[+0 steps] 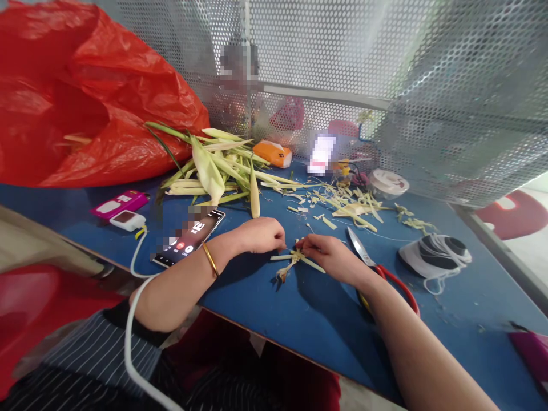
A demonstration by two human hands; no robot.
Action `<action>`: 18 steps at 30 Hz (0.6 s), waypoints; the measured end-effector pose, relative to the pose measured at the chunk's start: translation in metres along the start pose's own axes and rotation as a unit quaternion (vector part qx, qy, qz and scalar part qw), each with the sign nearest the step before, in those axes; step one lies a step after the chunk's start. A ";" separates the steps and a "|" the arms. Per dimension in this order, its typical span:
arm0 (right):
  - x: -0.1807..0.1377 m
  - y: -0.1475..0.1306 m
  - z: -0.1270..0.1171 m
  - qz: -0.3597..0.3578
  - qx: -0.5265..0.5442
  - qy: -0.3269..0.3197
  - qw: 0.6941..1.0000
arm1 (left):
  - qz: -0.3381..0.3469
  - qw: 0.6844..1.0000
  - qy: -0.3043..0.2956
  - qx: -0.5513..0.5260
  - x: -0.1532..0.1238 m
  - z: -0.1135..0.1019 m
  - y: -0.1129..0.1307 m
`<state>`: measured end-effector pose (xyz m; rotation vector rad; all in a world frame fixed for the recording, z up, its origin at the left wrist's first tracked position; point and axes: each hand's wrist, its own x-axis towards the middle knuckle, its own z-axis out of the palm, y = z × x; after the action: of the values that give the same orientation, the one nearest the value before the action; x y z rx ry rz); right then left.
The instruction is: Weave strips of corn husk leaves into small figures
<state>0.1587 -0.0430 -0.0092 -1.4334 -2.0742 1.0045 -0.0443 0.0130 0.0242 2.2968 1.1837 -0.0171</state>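
A small star-like piece of pale corn husk strips (295, 258) lies low over the blue table in front of me, with a brownish ragged end pointing toward me. My right hand (329, 256) is closed, its fingertips pinching the top of this piece. On its other side my left hand (263, 235) is closed too, thumb and fingers together close to the strips. What its fingertips hold is too small to make out. Red-handled scissors (362, 248) lie partly under my right forearm, blades pointing away. A heap of corn husks (209, 165) lies beyond my left hand.
Husk scraps (342, 202) litter the back of the blue table (265, 302). A phone (192, 237) and white cable lie left; a big red plastic bag (98, 97) stands behind them. A thread spool (434, 256), tape roll (389, 182) and orange packet (273, 153) are around. Perforated metal panels border the back.
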 end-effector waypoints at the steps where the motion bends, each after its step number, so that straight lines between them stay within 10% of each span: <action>1: 0.000 0.001 0.000 0.000 0.002 0.001 1.000 | 0.003 0.999 0.003 -0.042 0.003 0.003 -0.001; 8: 0.006 0.011 0.002 0.033 0.028 0.033 0.999 | -0.022 0.913 0.022 -0.407 0.017 0.034 -0.001; 18: 0.009 0.008 0.003 0.049 0.064 0.068 0.994 | -0.050 0.838 -0.027 -0.542 0.021 0.035 -0.006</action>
<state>0.1580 -0.0340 -0.0177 -1.5053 -1.8250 1.0272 -0.0278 0.0144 -0.0137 1.2115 0.9069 0.4362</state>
